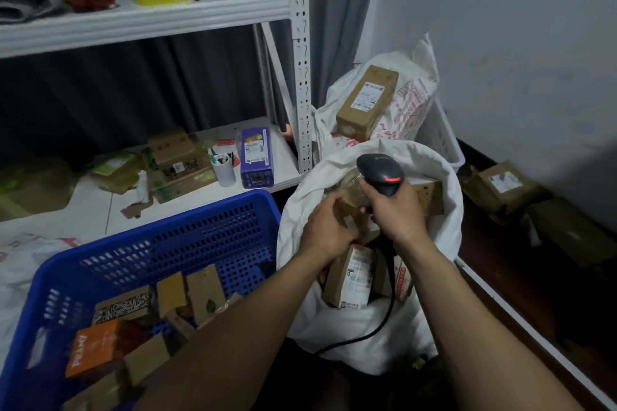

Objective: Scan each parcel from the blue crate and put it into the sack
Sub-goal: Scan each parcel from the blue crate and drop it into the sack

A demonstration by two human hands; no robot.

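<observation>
Both hands [397, 210] over sack [400, 148], left [329, 230] seemingly gripping parcel [347, 210]

A blue perforated plastic crate [160, 229] sits near left, with small cardboard parcels [203, 290] in it. Just to its right stands an open white cloth sack [350, 337]. Over the sack's mouth, the left grip [329, 227] holds a small brown cardboard parcel [347, 210] beside the right grip [397, 210], which holds a black handheld scanner [380, 173]. Behind the sack, a printed white bag [414, 103] carries a long cardboard box [367, 103]. Behind the crate, a white metal rack [302, 77] bears a purple carton [256, 157] on its lower shelf, right of a white cup [223, 170].
</observation>
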